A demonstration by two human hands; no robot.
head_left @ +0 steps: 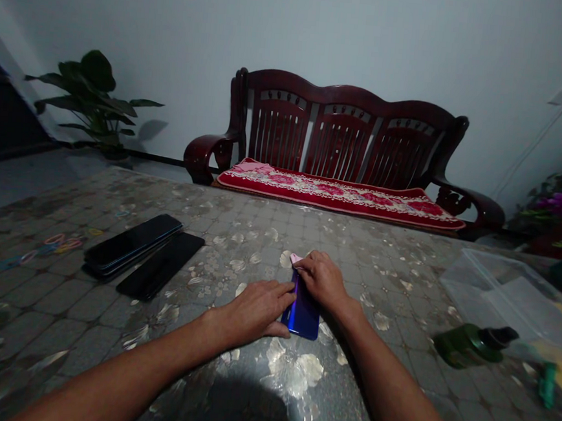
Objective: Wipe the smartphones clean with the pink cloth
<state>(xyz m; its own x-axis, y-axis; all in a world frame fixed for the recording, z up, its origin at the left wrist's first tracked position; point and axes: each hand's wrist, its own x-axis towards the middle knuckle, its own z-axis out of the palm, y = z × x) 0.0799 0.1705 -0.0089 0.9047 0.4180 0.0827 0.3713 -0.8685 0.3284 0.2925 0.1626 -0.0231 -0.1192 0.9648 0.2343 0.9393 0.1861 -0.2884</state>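
A shiny blue phone [306, 313] lies flat on the patterned tabletop, its back facing up. At its left edge, my left hand [261, 307] grips the phone between the thumb near the bottom corner and the other fingers. My right hand [321, 278] is at the phone's far end, its fingers closed on a small pink cloth [296, 259] pressed against the phone. Most of the cloth is hidden beneath those fingers.
Dark phones [135, 241] lie stacked at left, beside a flat black phone [162, 269]. Several coloured loops [62, 243] lie farther left. On the right are a green bottle [465, 346] on its side, a clear plastic box [475, 268] and a small green object [546, 385]. A wooden bench [340, 134] stands behind.
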